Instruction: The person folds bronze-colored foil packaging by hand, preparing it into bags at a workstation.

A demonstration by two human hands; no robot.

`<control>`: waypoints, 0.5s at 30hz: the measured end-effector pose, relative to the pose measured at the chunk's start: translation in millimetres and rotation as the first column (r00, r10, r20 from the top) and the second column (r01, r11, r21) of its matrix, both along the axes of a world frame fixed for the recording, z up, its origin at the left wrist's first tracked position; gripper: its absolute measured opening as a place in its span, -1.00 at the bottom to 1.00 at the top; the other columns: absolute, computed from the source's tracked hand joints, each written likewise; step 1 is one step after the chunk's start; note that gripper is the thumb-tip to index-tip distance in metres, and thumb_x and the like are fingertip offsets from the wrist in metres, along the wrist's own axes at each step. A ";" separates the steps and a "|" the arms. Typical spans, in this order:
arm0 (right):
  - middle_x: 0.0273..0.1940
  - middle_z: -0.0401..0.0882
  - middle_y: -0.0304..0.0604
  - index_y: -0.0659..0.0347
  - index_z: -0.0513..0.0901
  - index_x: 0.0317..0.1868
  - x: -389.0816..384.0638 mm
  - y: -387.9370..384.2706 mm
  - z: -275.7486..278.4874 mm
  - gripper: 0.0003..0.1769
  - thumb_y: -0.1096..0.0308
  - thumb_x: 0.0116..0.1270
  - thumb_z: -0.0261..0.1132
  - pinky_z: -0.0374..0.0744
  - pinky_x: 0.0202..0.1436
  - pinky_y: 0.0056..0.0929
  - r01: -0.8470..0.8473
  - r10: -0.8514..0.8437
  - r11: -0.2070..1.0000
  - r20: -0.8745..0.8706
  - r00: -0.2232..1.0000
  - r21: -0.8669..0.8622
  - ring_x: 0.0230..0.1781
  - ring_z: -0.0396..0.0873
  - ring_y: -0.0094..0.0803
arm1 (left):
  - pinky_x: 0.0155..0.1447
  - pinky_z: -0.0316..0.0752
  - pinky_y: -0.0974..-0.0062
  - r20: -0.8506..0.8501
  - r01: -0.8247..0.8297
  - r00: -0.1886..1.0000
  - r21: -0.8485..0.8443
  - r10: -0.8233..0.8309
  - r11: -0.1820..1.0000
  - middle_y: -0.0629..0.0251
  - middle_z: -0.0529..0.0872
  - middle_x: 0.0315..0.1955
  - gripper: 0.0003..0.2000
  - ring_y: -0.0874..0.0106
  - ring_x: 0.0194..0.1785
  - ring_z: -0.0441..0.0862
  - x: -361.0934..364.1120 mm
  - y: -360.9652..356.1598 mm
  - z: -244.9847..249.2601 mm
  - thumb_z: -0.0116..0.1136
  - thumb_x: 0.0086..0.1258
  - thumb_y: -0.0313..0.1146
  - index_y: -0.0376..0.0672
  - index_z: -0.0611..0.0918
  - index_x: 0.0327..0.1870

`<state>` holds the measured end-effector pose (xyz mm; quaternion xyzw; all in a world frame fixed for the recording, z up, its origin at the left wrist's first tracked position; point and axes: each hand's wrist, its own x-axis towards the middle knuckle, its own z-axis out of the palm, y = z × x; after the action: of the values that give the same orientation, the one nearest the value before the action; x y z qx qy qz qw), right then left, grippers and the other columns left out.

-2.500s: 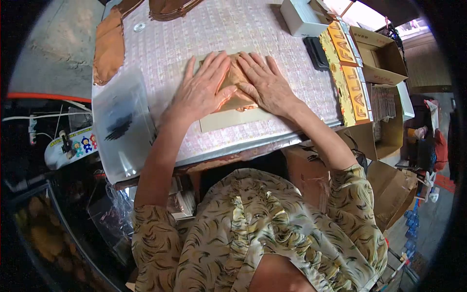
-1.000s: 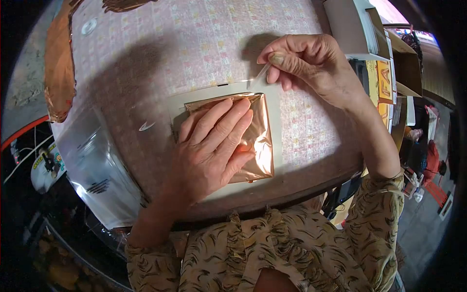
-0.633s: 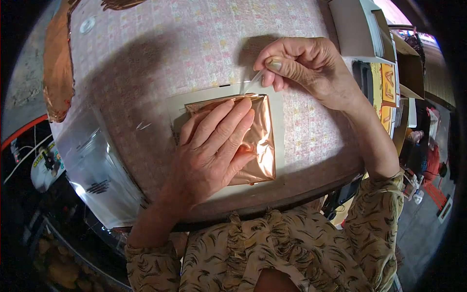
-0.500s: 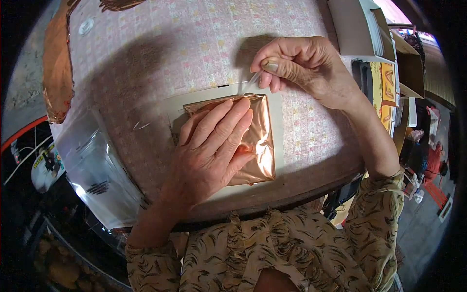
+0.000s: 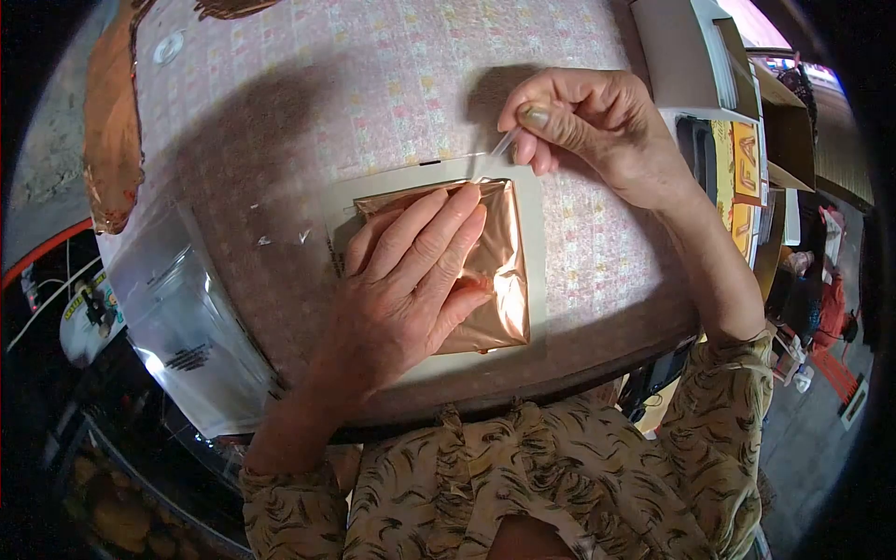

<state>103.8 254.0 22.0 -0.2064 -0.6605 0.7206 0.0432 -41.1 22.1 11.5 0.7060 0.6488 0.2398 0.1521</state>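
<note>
A flat square packet covered in shiny copper foil (image 5: 499,247) lies on a pale sheet (image 5: 536,271). My left hand (image 5: 406,280) rests flat on the foil with its fingers stretched out, covering the packet's left half. Beyond the packet's far edge, my right hand (image 5: 593,135) is closed in a pinch. Between its thumb and forefinger is a thin clear plastic strip (image 5: 497,154). That strip slants down to the far edge of the foil, close to my left fingertips. Whether it is stuck there cannot be made out.
Clear plastic sleeves (image 5: 210,345) lie at the table's left edge. Copper foil (image 5: 114,121) hangs over the far left corner. A small clear ring (image 5: 169,48) and tiny clear scraps (image 5: 303,236) are on the patterned cloth (image 5: 392,103). White boxes (image 5: 681,56) stand at right.
My right hand has shifted slightly right with the clear strip, and more of the strip shows. The small scraps left of the packet have changed position. My left hand stays put.
</note>
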 end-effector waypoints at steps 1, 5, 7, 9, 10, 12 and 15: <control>-0.31 0.75 -0.26 0.33 0.74 0.01 -0.7 -1.9 0.0 -0.76 0.34 0.62 0.23 0.63 -0.26 -0.68 0.002 -0.002 1.000 0.005 1.000 -0.005 -0.35 0.65 -0.67 | 0.48 0.30 0.25 0.003 -0.002 1.000 0.007 0.002 1.000 0.21 0.55 0.42 -0.35 0.31 0.47 0.46 0.3 -0.3 -1.5 0.44 0.29 -0.15 -0.27 0.56 0.37; -0.30 0.75 -0.26 0.34 0.73 0.01 -1.9 -3.7 -2.3 -0.77 0.34 0.62 0.23 0.63 -0.25 -0.68 0.006 -0.006 1.000 -0.016 1.000 0.002 -0.34 0.64 -0.67 | 0.48 0.31 0.24 0.014 0.001 1.000 0.022 -0.002 1.000 0.19 0.55 0.42 -0.35 0.30 0.47 0.47 -0.5 0.5 -1.8 0.43 0.29 -0.15 -0.27 0.56 0.37; -0.30 0.75 -0.26 0.33 0.73 0.01 -2.4 -3.8 -2.1 -0.77 0.34 0.62 0.23 0.63 -0.25 -0.68 0.002 -0.002 1.000 -0.006 1.000 -0.006 -0.34 0.64 -0.67 | 0.48 0.31 0.24 0.016 0.001 1.000 0.017 -0.001 1.000 0.19 0.56 0.42 -0.36 0.31 0.47 0.47 -0.7 0.6 -0.8 0.43 0.29 -0.15 -0.27 0.56 0.37; -0.30 0.75 -0.26 0.33 0.73 0.01 -2.5 -4.0 -2.2 -0.77 0.34 0.62 0.24 0.63 -0.24 -0.68 -0.002 0.002 1.000 0.006 1.000 -0.015 -0.34 0.65 -0.67 | 0.48 0.31 0.25 0.020 0.001 1.000 0.011 -0.001 1.000 0.20 0.56 0.41 -0.36 0.31 0.47 0.47 -0.5 0.6 -0.3 0.44 0.29 -0.15 -0.27 0.57 0.36; -0.30 0.75 -0.26 0.33 0.73 0.01 -2.7 -4.6 -2.6 -0.78 0.35 0.61 0.24 0.63 -0.24 -0.69 0.000 0.000 1.000 -0.002 1.000 -0.019 -0.34 0.65 -0.67 | 0.48 0.30 0.25 0.016 -0.001 1.000 0.007 0.001 1.000 0.20 0.55 0.42 -0.35 0.31 0.47 0.47 -0.4 0.4 -0.3 0.44 0.29 -0.15 -0.27 0.56 0.37; -0.30 0.75 -0.25 0.32 0.73 0.01 -3.2 -5.7 -2.9 -0.78 0.35 0.61 0.24 0.63 -0.24 -0.69 0.001 -0.001 1.000 -0.011 1.000 -0.025 -0.33 0.65 -0.66 | 0.48 0.30 0.25 0.013 -0.004 1.000 0.002 0.004 1.000 0.21 0.55 0.42 -0.35 0.31 0.47 0.47 -0.5 0.6 -0.3 0.44 0.29 -0.15 -0.27 0.56 0.37; -0.30 0.75 -0.25 0.31 0.73 0.01 -4.4 -6.8 -3.0 -0.78 0.34 0.61 0.25 0.64 -0.23 -0.69 -0.001 0.001 1.000 -0.007 1.000 0.008 -0.33 0.65 -0.66 | 0.48 0.30 0.25 0.017 -0.004 1.000 -0.004 0.004 1.000 0.22 0.55 0.42 -0.34 0.32 0.47 0.46 -0.9 0.8 -0.2 0.43 0.29 -0.15 -0.27 0.55 0.38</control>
<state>99.4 247.2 19.0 -0.2033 -0.6632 0.7189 0.0457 -42.0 22.8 11.3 0.7023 0.6495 0.2447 0.1584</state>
